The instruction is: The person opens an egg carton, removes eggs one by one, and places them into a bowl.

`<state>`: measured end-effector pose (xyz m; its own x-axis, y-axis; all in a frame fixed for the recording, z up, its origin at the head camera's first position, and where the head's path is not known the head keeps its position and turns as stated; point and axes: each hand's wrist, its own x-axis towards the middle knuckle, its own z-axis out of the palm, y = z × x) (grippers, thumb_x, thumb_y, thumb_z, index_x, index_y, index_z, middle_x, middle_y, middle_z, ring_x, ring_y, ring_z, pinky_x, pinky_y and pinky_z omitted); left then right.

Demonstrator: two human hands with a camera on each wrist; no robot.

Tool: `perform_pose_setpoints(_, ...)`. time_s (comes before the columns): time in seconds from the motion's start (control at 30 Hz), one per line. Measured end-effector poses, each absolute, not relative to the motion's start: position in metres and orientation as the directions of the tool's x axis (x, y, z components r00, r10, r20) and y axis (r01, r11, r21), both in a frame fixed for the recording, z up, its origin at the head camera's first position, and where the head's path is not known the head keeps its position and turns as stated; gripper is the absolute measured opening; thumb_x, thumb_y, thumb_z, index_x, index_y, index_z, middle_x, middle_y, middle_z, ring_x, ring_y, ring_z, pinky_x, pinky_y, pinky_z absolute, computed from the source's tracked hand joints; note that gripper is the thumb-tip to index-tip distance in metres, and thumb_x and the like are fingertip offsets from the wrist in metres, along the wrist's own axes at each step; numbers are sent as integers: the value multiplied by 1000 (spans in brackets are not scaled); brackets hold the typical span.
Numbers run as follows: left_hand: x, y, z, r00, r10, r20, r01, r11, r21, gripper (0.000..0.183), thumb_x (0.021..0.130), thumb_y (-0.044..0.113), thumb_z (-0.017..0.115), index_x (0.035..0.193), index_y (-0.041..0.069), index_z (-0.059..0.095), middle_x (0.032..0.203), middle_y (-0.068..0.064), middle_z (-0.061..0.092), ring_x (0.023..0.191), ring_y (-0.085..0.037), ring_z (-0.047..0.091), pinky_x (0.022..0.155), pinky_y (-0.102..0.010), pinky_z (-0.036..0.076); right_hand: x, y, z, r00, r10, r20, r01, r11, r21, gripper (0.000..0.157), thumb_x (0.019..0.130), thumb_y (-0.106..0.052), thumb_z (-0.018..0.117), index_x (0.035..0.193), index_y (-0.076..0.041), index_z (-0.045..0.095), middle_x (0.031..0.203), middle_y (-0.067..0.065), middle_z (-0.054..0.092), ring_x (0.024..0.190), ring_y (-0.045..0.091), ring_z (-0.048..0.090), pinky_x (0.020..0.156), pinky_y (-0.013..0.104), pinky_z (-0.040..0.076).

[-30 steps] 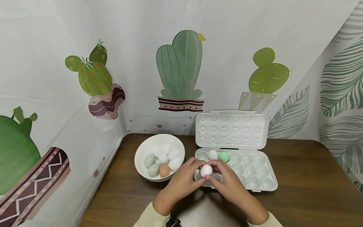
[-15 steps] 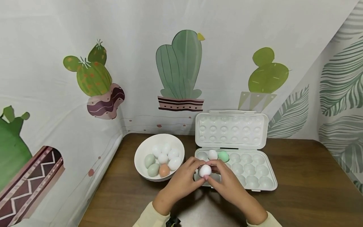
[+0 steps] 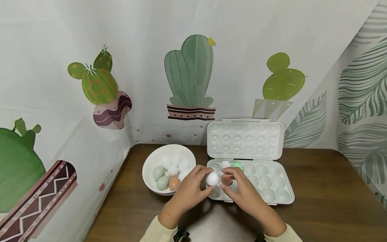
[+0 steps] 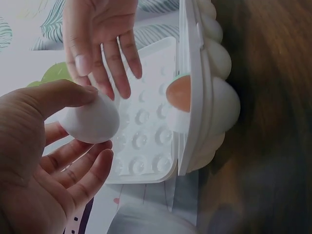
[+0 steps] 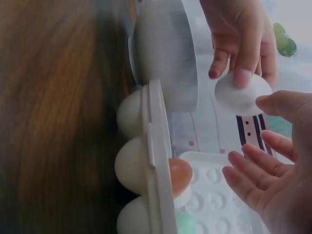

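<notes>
My left hand (image 3: 191, 185) pinches a white egg (image 3: 213, 178) between thumb and fingers, held above the left end of the egg tray (image 3: 288, 191). To the right of that egg, my right hand (image 3: 242, 190) stands apart with its fingers spread; in the right wrist view its palm (image 5: 280, 195) holds nothing. A brown egg (image 3: 226, 179) sits in the tray beneath the right fingers. Behind it in the back row are another white egg (image 3: 225, 165) and a green egg (image 3: 238, 165). The hands partly cover the tray's front cups.
Left of the tray stands a white bowl (image 3: 148, 178) with several white eggs, pale green eggs (image 3: 162, 183) and a brown egg (image 3: 174, 183). The tray's lid (image 3: 245, 139) leans upright at the back. A cactus-print cloth (image 3: 145, 84) hangs behind the brown wooden table (image 3: 326, 188).
Both hands held the white egg between them earlier. The right hand has let go and moved apart, while the left hand has shifted left with the egg, uncovering the brown egg in the tray.
</notes>
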<state>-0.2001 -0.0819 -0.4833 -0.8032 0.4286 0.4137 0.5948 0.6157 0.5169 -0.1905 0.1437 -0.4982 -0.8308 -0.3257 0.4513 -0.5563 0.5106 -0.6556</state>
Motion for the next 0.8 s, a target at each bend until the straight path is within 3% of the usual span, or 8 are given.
perform_pose_setpoints(0.23, -202, -93, -484, -814, 371, 446, 573, 637, 516, 44, 82, 20, 82, 123, 17, 65, 112, 4, 62, 91, -11, 63, 81, -24, 54, -194, 146, -501, -824, -321, 467, -563, 557, -610, 46, 90, -15, 76, 131, -9, 57, 133, 2, 58, 123, 18, 57, 96, 40, 54)
perform_pose_setpoints(0.43, -204, -106, -481, -841, 322, 434, 523, 688, 503, 46, 83, 24, 82, 124, 18, 64, 115, 5, 64, 94, -9, 68, 81, -24, 56, -196, 149, -506, -830, -310, 464, -549, 599, -583, 47, 89, -17, 77, 132, -11, 58, 134, 5, 57, 121, 22, 60, 96, 44, 53)
perform_pose_setpoints(0.67, -206, -124, -477, -831, 294, 472, 533, 663, 526, 46, 80, 16, 84, 121, 11, 64, 113, 0, 65, 96, -12, 66, 83, -33, 59, -198, 152, -512, -831, -325, 451, -546, 627, -555, 50, 89, -16, 77, 134, -8, 59, 132, 9, 57, 123, 27, 60, 98, 48, 53)
perform_pose_setpoints(0.8, -206, -133, -476, -841, 264, 472, 506, 690, 516, 49, 78, 14, 84, 122, 9, 64, 110, -1, 66, 96, -13, 64, 79, -32, 58, -199, 154, -515, -835, -323, 447, -541, 637, -550, 50, 87, -16, 78, 133, -7, 59, 130, 10, 57, 122, 28, 61, 98, 48, 53)
